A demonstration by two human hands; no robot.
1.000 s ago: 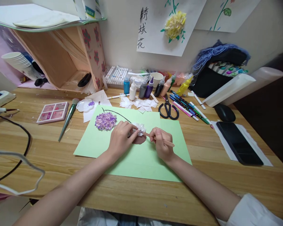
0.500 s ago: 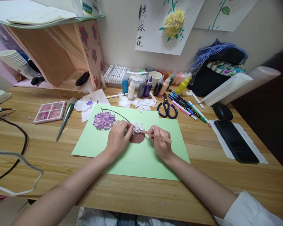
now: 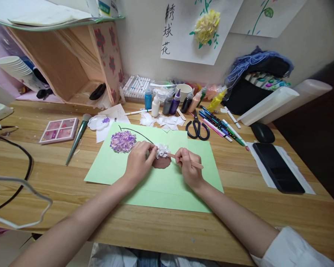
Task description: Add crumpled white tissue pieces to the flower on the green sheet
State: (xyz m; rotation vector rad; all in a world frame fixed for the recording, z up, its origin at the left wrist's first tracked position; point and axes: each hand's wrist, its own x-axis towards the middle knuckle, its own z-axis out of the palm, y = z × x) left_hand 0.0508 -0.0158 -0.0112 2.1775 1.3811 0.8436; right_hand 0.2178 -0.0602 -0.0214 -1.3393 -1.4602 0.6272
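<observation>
Green paper [image 3: 153, 193] lies flat, bearing a purple paper-scrap flower [image 3: 123, 141] at its upper left and a dark curved line. Beside the middle, white paper scraps [image 3: 163, 150] cover the upper part of a brown round patch [image 3: 161, 162]. My left hand [image 3: 140, 157] rests at the left edge of the white scraps, thumb and fingers closed together; whatever they pinch is too small to name. In my right hand [image 3: 189, 165] is a wooden stick [image 3: 196, 164], whose left tip touches the border between white scraps and brown patch.
Behind the paper are torn white scraps [image 3: 167, 120], glue bottles [image 3: 155, 105] and black scissors [image 3: 197, 128]. Pens [image 3: 217, 122], a mouse [image 3: 262, 132] and a phone [image 3: 278, 167] lie to the right. On the left are a brush [image 3: 77, 142] and a pink palette [image 3: 59, 130].
</observation>
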